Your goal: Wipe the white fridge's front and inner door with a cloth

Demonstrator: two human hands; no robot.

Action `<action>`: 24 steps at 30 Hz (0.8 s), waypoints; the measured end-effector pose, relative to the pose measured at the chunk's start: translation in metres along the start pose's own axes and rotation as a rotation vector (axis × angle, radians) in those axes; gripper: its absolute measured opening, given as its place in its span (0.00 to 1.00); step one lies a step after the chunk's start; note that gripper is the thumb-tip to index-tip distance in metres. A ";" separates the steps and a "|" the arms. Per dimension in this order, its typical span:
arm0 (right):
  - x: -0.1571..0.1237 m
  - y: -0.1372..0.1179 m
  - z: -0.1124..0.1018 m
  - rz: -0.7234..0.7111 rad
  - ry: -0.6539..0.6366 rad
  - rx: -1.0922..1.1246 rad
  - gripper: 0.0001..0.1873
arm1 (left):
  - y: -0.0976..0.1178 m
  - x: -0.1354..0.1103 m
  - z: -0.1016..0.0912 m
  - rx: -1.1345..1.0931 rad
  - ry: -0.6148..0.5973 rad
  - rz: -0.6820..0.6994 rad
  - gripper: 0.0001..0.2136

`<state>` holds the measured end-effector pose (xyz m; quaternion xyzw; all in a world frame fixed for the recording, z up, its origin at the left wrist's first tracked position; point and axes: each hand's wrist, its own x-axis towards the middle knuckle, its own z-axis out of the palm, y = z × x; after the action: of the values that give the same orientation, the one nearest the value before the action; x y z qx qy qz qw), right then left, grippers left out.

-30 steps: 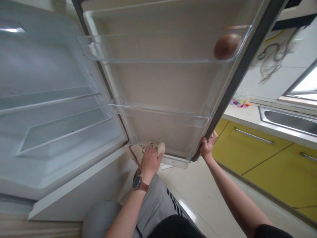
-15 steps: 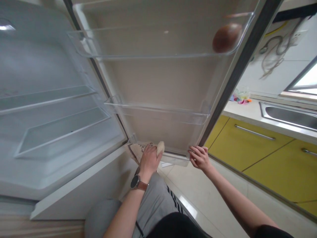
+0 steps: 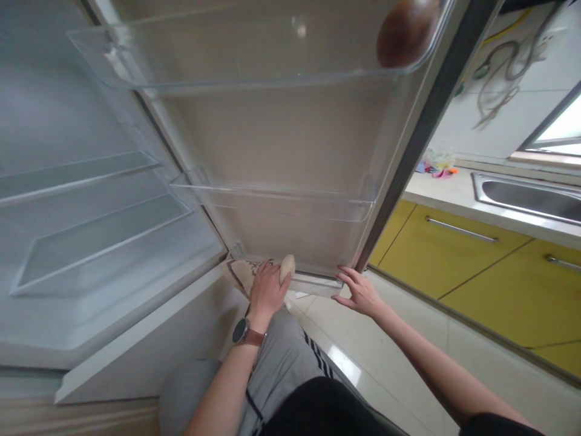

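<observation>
My left hand point(image 3: 267, 287), with a watch on its wrist, is closed on a cream cloth point(image 3: 245, 272) with a dark pattern. One bunched end of the cloth sticks up beside the thumb. The cloth lies over the left part of the lowest clear door shelf point(image 3: 313, 286) of an open fridge. At that shelf's right end is my right hand point(image 3: 361, 293), thumb and fingers spread around the corner; how firmly they touch it I cannot tell. Above are a middle door shelf point(image 3: 281, 201) and an upper door shelf point(image 3: 236, 82).
A round reddish-brown thing point(image 3: 406, 36) sits in the upper shelf's right end. To the left are the fridge interior's glass shelves point(image 3: 104, 236). Yellow cabinets point(image 3: 467, 254), a counter with a sink point(image 3: 531, 195) and small colourful items point(image 3: 438, 169) stand at the right.
My right hand's curled fingers have spread, with the thumb reaching out in front of the shelf's corner. My left hand stays on the cloth. The view has shifted slightly, showing the shelves higher.
</observation>
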<state>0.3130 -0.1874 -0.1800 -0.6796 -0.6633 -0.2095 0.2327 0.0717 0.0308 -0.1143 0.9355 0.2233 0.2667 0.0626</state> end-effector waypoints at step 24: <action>-0.016 -0.020 0.058 0.113 0.363 0.126 0.40 | 0.119 0.017 0.002 -0.026 -0.285 0.121 0.13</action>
<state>0.2915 -0.1655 -0.2352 -0.6508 -0.5831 -0.2735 0.4019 0.1314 -0.0675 -0.0800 0.9747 0.1518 0.1373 0.0894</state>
